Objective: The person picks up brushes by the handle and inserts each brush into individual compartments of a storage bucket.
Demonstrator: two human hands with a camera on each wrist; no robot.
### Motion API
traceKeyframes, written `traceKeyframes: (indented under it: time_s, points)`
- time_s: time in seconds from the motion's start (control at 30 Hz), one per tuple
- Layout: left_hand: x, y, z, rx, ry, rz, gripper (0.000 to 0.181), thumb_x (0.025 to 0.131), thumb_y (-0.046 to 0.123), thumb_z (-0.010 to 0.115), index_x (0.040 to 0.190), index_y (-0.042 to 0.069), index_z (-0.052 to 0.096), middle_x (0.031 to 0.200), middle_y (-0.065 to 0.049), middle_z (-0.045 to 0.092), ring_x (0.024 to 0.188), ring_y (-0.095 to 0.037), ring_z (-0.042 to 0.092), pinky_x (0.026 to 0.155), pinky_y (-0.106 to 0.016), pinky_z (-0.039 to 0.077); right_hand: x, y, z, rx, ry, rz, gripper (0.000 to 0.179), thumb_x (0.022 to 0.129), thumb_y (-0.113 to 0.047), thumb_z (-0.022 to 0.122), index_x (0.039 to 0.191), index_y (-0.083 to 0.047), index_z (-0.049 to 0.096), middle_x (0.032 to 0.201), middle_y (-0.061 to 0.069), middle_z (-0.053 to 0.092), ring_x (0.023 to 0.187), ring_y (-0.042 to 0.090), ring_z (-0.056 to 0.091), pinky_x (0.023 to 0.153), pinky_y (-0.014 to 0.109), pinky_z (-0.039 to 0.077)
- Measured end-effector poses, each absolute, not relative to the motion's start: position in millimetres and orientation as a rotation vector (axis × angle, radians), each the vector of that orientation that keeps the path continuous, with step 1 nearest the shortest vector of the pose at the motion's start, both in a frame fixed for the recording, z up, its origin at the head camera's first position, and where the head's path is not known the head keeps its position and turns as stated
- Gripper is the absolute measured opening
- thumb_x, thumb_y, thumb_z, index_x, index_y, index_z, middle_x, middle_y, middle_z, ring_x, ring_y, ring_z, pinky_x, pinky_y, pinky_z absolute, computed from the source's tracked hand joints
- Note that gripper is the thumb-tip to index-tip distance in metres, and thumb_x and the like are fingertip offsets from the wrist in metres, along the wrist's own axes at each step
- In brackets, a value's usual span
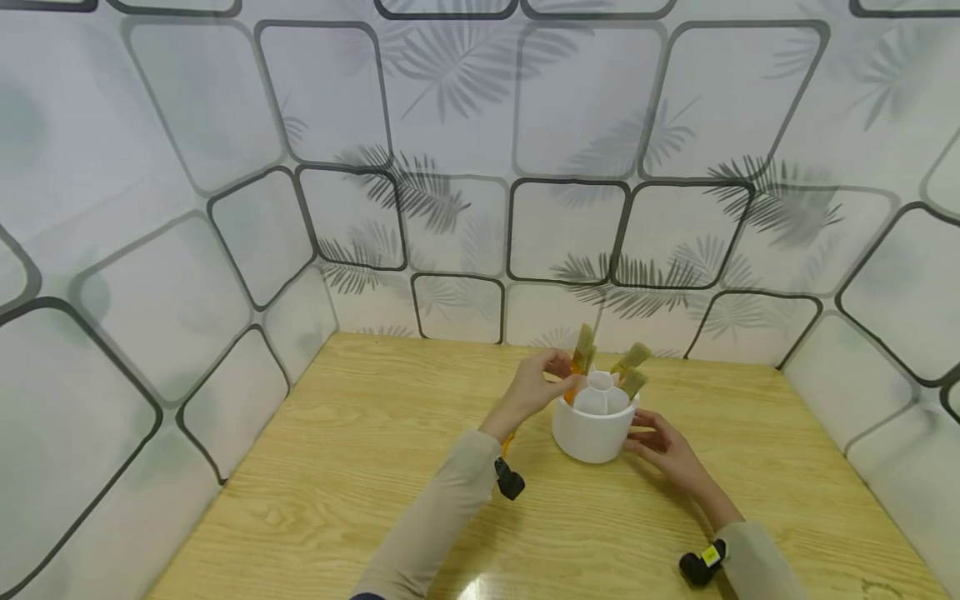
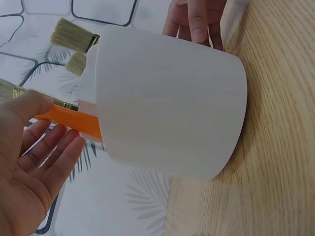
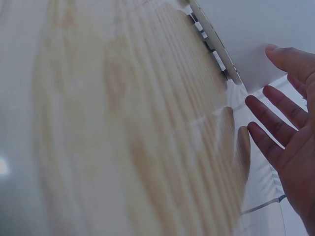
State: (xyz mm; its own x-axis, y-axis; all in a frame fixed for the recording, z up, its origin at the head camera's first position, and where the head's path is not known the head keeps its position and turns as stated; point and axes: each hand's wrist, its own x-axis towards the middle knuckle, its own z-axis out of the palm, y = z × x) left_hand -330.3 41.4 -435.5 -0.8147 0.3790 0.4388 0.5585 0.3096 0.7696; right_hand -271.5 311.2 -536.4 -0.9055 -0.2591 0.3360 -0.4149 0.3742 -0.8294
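A round white brush holder with inner cups stands upright on the wooden table. At its left side my left hand pinches the orange handle of a paintbrush between thumb and fingers. That brush stands bristles up, its lower handle hidden inside the holder. On the other side of the holder is my right hand, its fingers spread and relaxed, with fingertips right at the wall. More paintbrushes with pale bristles lean out at the holder's right rim.
The pale wooden table reaches back to a patterned wall covering, which also rises at the left and right. A small black camera is worn at the left wrist, another at the right.
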Motion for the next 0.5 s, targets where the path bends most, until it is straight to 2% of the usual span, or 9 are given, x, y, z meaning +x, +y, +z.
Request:
traceKeyframes:
  time_s: [0.5]
  points:
    - [-332.0, 33.9, -438.6, -0.86, -2.364, -1.557, 0.017, 0.086, 0.015, 0.067, 0.099, 0.005, 0.063, 0.09, -0.007, 0.067, 0.082, -0.014, 0.064, 0.07, -0.019, 0.052, -270.4, 308.9, -533.5, 0.582, -2.485, 1.562, 0.054, 0.088, -0.006, 0.063, 0.135, 0.001, 0.038, 0.123, 0.027, 0.05, 0.103, 0.045, 0.056, 0.079, 0.021, 0.05]
